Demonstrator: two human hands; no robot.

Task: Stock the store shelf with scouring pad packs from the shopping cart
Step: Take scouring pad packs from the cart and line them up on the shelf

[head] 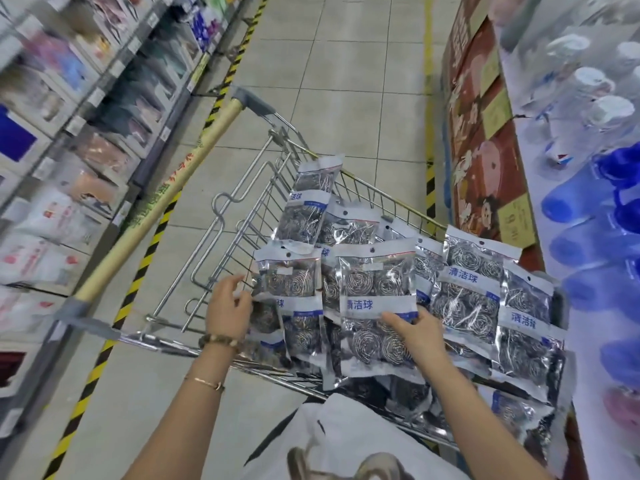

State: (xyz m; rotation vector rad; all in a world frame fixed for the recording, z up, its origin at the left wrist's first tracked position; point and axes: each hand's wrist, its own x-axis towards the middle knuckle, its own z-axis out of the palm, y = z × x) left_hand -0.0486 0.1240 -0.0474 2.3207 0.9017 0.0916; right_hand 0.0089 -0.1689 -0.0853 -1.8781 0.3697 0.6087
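A wire shopping cart (221, 237) stands in the aisle in front of me, heaped with several clear packs of steel scouring pads with white and blue labels. My right hand (417, 332) grips one pack (375, 282) at its middle, thumb on its front, raised above the heap. My left hand (228, 308) reaches over the cart's left side, its fingers curled at the left edge of another pack (287, 278). One more pack (311, 202) stands upright against the cart's far wall.
A store shelf (79, 109) with boxed and bagged goods runs along the left. On the right stand a red display stand (485, 150) and a shelf of clear and blue plastic bottles (595, 202). Tiled floor with yellow-black tape lies ahead.
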